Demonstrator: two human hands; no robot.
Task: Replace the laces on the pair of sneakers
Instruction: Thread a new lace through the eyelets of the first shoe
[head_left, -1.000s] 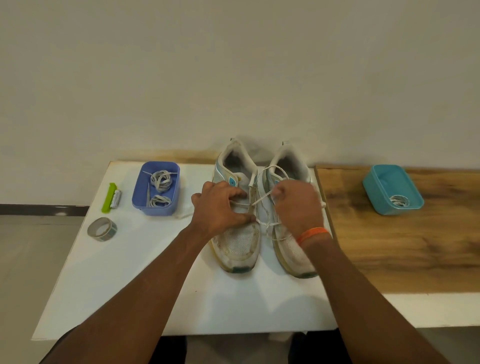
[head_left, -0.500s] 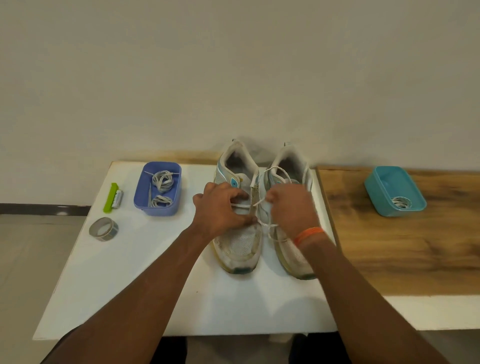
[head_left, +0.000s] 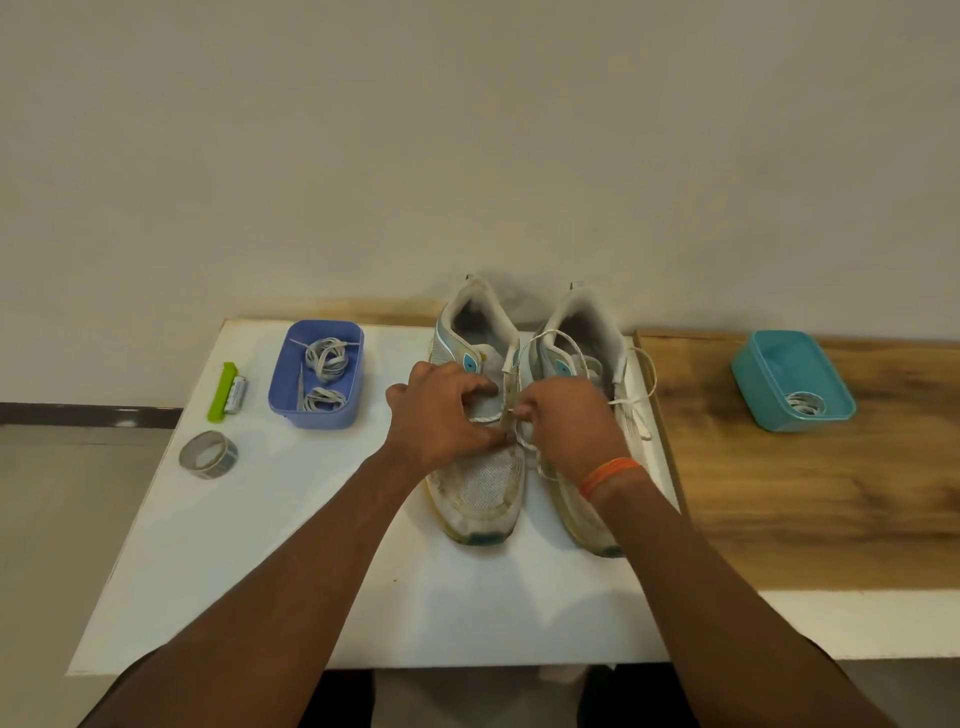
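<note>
Both sneakers stand side by side on the tabletop (head_left: 311, 545). The left hand (head_left: 441, 410) steadies the left sneaker (head_left: 480, 457); right hand (head_left: 569, 421) fingers pinch the lace (head_left: 485, 418) at an eyelet, likely to work it through.

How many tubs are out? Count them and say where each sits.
2. A blue tub on the white table, left of the sneakers; a teal tub on the wooden top at right. Both hold laces.

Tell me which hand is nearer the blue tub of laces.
Left. The left hand rests on the left sneaker, just right of the blue tub; the right hand is farther right.
</note>
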